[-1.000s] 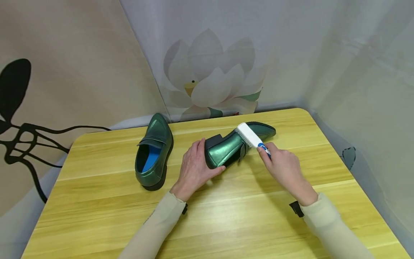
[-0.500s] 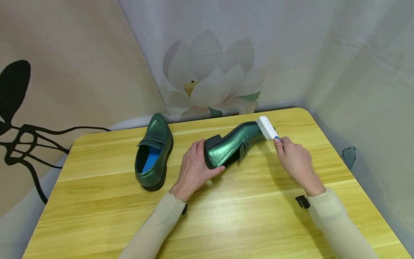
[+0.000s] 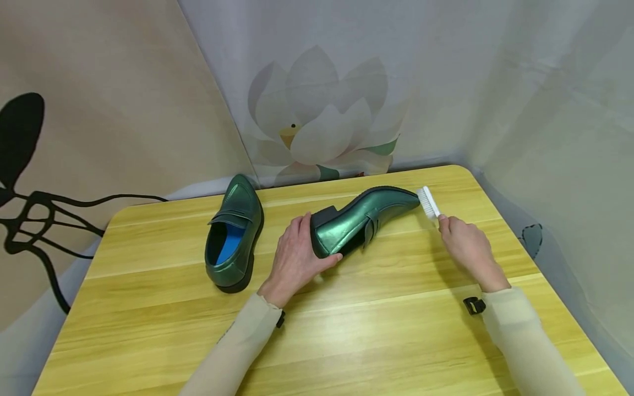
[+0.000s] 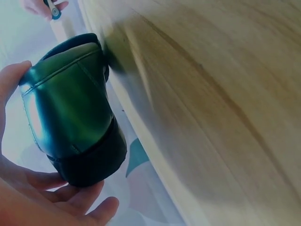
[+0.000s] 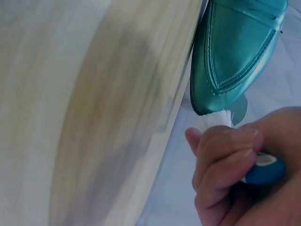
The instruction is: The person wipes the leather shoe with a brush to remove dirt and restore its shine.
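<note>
A shiny green loafer (image 3: 346, 228) lies tipped on its side, its toe pointing right. My left hand (image 3: 295, 258) grips it round the heel, thumb on one side and fingers on the sole side; the left wrist view shows the loafer's back (image 4: 70, 103) between them. In my right hand (image 3: 465, 245) is a white brush (image 3: 428, 202) with a blue handle end (image 5: 265, 170), the fingers curled round the handle. Its bristles (image 5: 215, 119) are right at the tip of the loafer's toe (image 5: 214, 101).
The matching green loafer (image 3: 235, 234), with a blue insole, stands upright to the left of my left hand. Both shoes are on a wooden table (image 3: 376, 330). Behind it hangs a pale curtain (image 3: 436, 82) with a printed flower.
The brush in my right hand has travelled right along the loafer, from its middle past the toe end. My left hand keeps its grip on the heel, and the loafer stays in place.
</note>
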`<state>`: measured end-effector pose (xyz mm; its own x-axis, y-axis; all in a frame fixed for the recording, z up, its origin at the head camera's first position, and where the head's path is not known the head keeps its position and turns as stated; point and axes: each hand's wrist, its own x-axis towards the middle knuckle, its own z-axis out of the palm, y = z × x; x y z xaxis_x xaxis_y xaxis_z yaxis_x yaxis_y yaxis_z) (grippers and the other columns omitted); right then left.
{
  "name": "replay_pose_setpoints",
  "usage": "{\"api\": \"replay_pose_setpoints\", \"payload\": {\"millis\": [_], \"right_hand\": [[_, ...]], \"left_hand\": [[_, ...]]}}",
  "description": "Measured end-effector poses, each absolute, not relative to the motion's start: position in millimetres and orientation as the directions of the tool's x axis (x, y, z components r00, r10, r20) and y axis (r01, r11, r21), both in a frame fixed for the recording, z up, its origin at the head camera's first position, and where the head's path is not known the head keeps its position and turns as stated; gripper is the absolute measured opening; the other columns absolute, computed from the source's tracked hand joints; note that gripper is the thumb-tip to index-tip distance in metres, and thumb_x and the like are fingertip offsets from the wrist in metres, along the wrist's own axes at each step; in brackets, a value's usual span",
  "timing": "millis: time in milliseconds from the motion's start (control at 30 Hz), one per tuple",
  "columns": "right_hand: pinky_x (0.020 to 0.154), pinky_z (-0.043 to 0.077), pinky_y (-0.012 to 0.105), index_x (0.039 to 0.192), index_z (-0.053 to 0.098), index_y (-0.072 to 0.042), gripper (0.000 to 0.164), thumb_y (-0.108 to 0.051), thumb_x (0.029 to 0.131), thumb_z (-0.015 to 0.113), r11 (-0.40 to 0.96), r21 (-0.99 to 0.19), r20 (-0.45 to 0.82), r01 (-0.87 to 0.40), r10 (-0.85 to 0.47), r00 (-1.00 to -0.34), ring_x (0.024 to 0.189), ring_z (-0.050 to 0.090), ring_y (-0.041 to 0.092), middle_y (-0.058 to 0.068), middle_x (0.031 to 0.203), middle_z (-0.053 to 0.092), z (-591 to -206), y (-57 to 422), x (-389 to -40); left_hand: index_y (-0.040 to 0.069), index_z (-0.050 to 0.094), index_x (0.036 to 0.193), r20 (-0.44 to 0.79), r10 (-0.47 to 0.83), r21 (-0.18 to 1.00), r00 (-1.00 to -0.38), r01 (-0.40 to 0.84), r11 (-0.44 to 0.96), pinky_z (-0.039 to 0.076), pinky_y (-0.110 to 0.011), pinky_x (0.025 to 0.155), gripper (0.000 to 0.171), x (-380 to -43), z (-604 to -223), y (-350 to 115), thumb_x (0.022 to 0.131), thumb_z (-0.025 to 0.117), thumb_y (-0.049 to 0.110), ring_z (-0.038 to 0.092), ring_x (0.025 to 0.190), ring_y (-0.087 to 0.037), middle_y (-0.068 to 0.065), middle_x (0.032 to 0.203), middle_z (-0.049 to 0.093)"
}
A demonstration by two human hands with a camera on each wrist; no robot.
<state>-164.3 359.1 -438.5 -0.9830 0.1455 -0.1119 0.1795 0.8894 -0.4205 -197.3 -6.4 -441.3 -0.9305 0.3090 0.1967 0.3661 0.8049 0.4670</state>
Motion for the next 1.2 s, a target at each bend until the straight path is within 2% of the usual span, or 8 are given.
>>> {"api": "replay_pose_setpoints", "payload": {"millis": [200,300,433,533,700,900,1100,1200], "right_hand": [[0.052,0.037,0.037,0.091,0.058,-0.001,0.062,-0.042,0.113,0.016,0.874,-0.454,-0.159,0.176,0.115,-0.981,0.058,0.043,0.024,0.008,0.067,0.045,-441.6,367.3,-169.1],[0.053,0.037,0.037,0.099,0.061,0.003,0.066,-0.043,0.113,0.016,0.846,-0.492,-0.163,0.207,0.144,-0.976,0.058,0.044,0.025,0.009,0.069,0.048,-443.0,368.3,-169.3],[0.052,0.038,0.038,0.116,0.062,0.011,0.074,-0.046,0.112,0.015,0.811,-0.546,-0.102,0.212,0.187,-0.977,0.058,0.046,0.026,0.013,0.074,0.054,-442.0,367.2,-167.9],[0.052,0.037,0.039,0.122,0.061,0.011,0.073,-0.046,0.113,0.017,0.807,-0.563,-0.028,0.177,0.195,-0.980,0.058,0.046,0.027,0.015,0.078,0.057,-439.3,364.8,-166.6],[0.050,0.036,0.038,0.121,0.062,0.010,0.068,-0.043,0.113,0.020,0.812,-0.571,0.064,0.122,0.192,-0.979,0.056,0.046,0.026,0.014,0.077,0.058,-436.9,359.0,-162.8],[0.049,0.036,0.038,0.117,0.064,0.009,0.064,-0.039,0.114,0.023,0.816,-0.574,0.133,0.069,0.176,-0.975,0.055,0.048,0.024,0.014,0.078,0.062,-434.2,352.7,-158.3],[0.048,0.034,0.038,0.116,0.064,0.008,0.062,-0.040,0.114,0.024,0.812,-0.580,0.139,0.064,0.175,-0.975,0.052,0.045,0.023,0.013,0.077,0.061,-432.9,349.1,-154.8],[0.047,0.034,0.038,0.116,0.064,0.008,0.062,-0.040,0.114,0.025,0.812,-0.581,0.143,0.059,0.174,-0.974,0.051,0.044,0.022,0.013,0.077,0.061,-431.9,347.7,-154.0]], "left_hand": [[-0.004,0.039,0.154,0.155,0.297,0.507,-0.942,0.333,0.795,0.045,-0.053,0.106,0.114,-197.8,-441.8,-7.2,0.074,0.087,0.061,0.054,0.125,-0.040,-0.025,0.144,0.049],[-0.003,0.037,0.155,0.115,0.282,0.548,-0.953,0.297,0.782,0.045,-0.051,0.106,0.114,-198.0,-443.1,-7.7,0.075,0.086,0.061,0.053,0.125,-0.040,-0.025,0.143,0.049],[-0.001,0.035,0.157,0.071,0.259,0.597,-0.963,0.249,0.762,0.044,-0.051,0.107,0.113,-199.1,-441.8,-7.4,0.077,0.083,0.062,0.051,0.127,-0.040,-0.025,0.145,0.048],[0.001,0.035,0.158,0.053,0.240,0.613,-0.969,0.221,0.759,0.044,-0.051,0.107,0.111,-200.9,-439.7,-6.4,0.079,0.080,0.064,0.050,0.126,-0.038,-0.024,0.145,0.049],[0.007,0.037,0.158,0.001,0.230,0.630,-0.973,0.179,0.756,0.046,-0.050,0.102,0.104,-204.2,-437.7,-5.1,0.083,0.073,0.068,0.051,0.119,-0.036,-0.022,0.143,0.048],[0.016,0.043,0.158,-0.124,0.229,0.658,-0.965,0.093,0.747,0.046,-0.053,0.099,0.092,-210.6,-431.9,-9.7,0.089,0.060,0.075,0.054,0.113,-0.037,-0.022,0.141,0.047],[0.009,0.044,0.156,-0.234,0.257,0.682,-0.938,0.030,0.731,0.041,-0.057,0.107,0.091,-223.0,-426.1,-17.6,0.096,0.041,0.078,0.053,0.125,-0.038,-0.022,0.143,0.052],[0.006,0.045,0.154,-0.281,0.284,0.683,-0.917,0.017,0.731,0.044,-0.053,0.106,0.095,-230.2,-423.8,-20.3,0.097,0.032,0.081,0.062,0.116,-0.036,-0.019,0.136,0.060]]}}
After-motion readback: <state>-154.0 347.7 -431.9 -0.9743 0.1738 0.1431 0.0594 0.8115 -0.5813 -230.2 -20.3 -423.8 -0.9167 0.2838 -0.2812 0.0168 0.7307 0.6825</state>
